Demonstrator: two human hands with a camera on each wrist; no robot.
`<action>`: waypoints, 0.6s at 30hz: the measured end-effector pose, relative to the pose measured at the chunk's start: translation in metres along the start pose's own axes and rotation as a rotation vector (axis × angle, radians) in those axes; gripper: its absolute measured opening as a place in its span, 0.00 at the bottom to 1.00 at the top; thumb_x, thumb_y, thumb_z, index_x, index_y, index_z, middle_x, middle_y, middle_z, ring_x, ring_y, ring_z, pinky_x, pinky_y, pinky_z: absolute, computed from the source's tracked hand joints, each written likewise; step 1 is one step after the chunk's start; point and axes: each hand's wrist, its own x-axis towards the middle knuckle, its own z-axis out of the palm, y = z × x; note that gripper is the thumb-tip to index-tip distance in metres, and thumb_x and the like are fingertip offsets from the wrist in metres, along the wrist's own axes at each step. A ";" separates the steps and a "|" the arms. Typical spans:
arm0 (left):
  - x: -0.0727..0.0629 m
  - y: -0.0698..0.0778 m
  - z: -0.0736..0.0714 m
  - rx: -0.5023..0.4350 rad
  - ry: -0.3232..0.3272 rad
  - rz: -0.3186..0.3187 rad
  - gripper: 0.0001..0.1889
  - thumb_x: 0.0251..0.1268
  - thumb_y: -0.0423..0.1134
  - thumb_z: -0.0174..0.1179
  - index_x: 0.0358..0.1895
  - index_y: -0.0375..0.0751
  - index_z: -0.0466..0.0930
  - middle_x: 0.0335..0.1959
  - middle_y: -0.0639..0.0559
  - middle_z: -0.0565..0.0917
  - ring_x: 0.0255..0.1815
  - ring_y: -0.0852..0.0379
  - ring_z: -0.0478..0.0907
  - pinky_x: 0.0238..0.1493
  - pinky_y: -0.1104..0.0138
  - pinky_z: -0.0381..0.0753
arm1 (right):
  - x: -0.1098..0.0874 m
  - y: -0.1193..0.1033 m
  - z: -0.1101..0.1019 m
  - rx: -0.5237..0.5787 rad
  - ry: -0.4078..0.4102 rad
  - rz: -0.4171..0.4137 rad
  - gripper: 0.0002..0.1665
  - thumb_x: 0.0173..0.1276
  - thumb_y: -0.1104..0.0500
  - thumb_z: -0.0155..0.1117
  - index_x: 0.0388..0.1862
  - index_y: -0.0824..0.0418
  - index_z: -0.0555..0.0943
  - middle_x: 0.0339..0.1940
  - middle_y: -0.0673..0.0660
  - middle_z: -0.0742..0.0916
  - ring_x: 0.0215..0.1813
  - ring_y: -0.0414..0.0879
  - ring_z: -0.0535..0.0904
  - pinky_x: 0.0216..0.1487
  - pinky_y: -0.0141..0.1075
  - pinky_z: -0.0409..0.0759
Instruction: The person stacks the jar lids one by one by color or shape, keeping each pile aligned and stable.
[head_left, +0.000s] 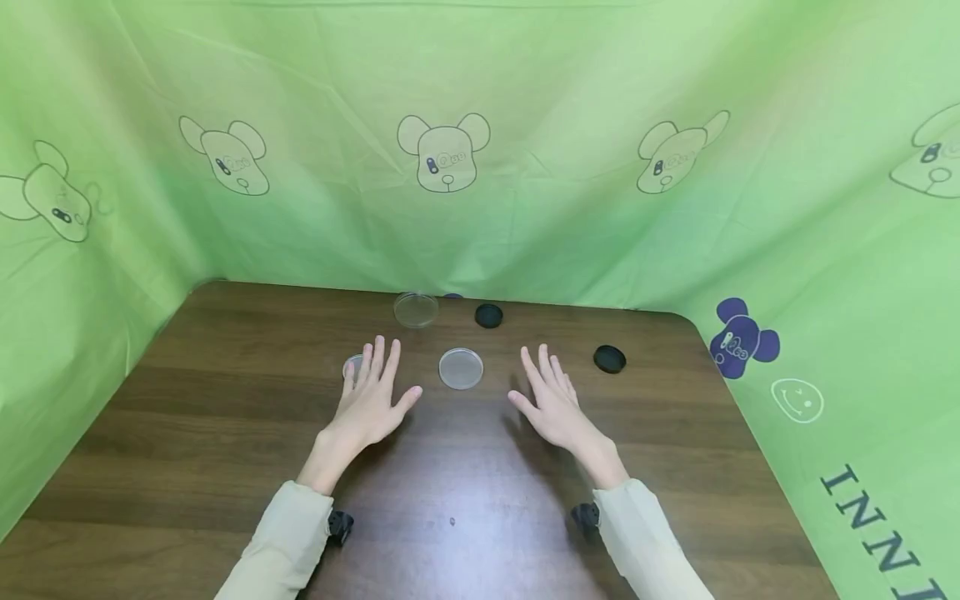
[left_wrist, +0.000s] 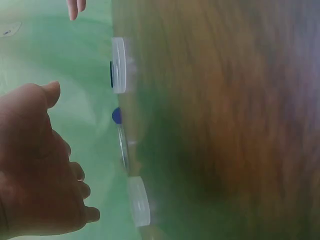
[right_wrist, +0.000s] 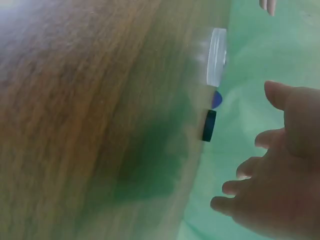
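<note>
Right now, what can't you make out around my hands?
- Head view: part of the small clear disc, behind your left hand.
- Left wrist view: most of your right hand, cut off by the top edge.
- Left wrist view: most of a dark shape, behind a clear dish.
- Right wrist view: fine table grain, blurred.

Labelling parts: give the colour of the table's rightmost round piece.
The round piece is black; head view shows best.

Middle dish (head_left: 461, 369) on table (head_left: 247, 375)
</note>
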 end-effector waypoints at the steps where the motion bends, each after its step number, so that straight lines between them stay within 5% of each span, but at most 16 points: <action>1: 0.001 -0.002 -0.001 0.003 -0.001 0.005 0.42 0.73 0.60 0.42 0.78 0.43 0.33 0.77 0.41 0.29 0.76 0.40 0.30 0.71 0.42 0.34 | 0.002 0.000 0.001 0.020 -0.001 -0.012 0.42 0.75 0.51 0.52 0.78 0.63 0.46 0.76 0.71 0.43 0.75 0.69 0.39 0.67 0.68 0.44; 8: 0.008 -0.017 -0.013 -0.034 0.003 0.021 0.44 0.71 0.67 0.35 0.77 0.47 0.26 0.75 0.43 0.22 0.76 0.39 0.27 0.71 0.43 0.34 | 0.013 0.006 0.005 0.175 0.039 -0.114 0.41 0.74 0.56 0.55 0.79 0.59 0.48 0.78 0.65 0.47 0.75 0.68 0.44 0.68 0.65 0.47; 18: 0.024 -0.035 -0.024 -0.198 0.043 0.034 0.46 0.71 0.58 0.50 0.77 0.39 0.34 0.75 0.38 0.23 0.75 0.36 0.25 0.70 0.40 0.36 | 0.021 0.002 -0.002 0.220 0.079 -0.162 0.39 0.71 0.60 0.60 0.76 0.63 0.55 0.76 0.65 0.56 0.75 0.63 0.51 0.70 0.60 0.51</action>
